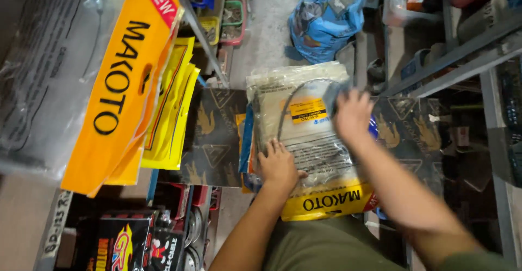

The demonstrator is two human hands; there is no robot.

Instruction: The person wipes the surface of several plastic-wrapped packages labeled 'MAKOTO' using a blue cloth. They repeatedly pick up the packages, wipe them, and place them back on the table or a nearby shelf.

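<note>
Cluttered storeroom w/ metal shelving (462, 53) at right, concrete floor at top: we press our left hand (278, 165), fingers spread flat, on a clear plastic packet (304, 140) w/ a yellow header, mid-frame on our lap atop a stack of similar packs. Our right hand (352, 113), blurred, rests on its upper edge; finger spread unclear. Orange-yellow hanging packets (125, 86) fill upper left; blue bag (323, 20) top centre.

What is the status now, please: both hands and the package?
Left hand flat on clear plastic package, fingers spread. Right hand on its upper edge, blurred, grip unclear. Hanging orange header cards close by on the left.
</note>
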